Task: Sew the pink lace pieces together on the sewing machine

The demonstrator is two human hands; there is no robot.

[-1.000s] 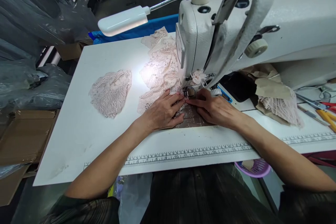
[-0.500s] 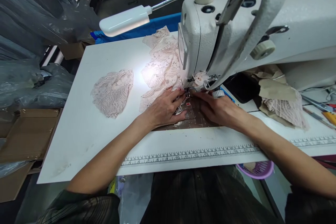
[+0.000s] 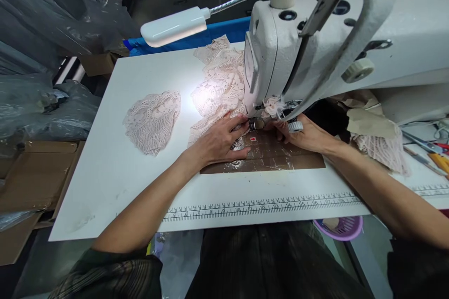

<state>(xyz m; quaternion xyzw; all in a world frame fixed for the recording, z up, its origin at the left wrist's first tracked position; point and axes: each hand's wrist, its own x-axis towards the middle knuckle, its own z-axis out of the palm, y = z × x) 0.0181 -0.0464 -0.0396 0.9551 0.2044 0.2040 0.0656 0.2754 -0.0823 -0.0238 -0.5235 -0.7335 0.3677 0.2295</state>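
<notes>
Pale pink lace fabric lies bunched on the table left of the sewing machine's needle area. My left hand rests on its near edge, fingers spread and thumb stretched out, the fingertips beside the metal presser foot. On the other side of the foot is my right hand, its fingers curled together behind a white ridged knob. Whatever those fingers grip is hidden. Beneath both hands lies the brown machine bed plate. A separate lace piece lies flat farther left.
The white sewing machine rises over the bed, and a lamp lights the lace. A printed ruler runs along the table's front edge. At right are wrapped lace and scissors. A purple basket hangs below.
My right hand has drawn to the right and slightly up, its fingers now more curled, uncovering more of the bed plate. My left hand stays on the lace. The view has shifted slightly.
</notes>
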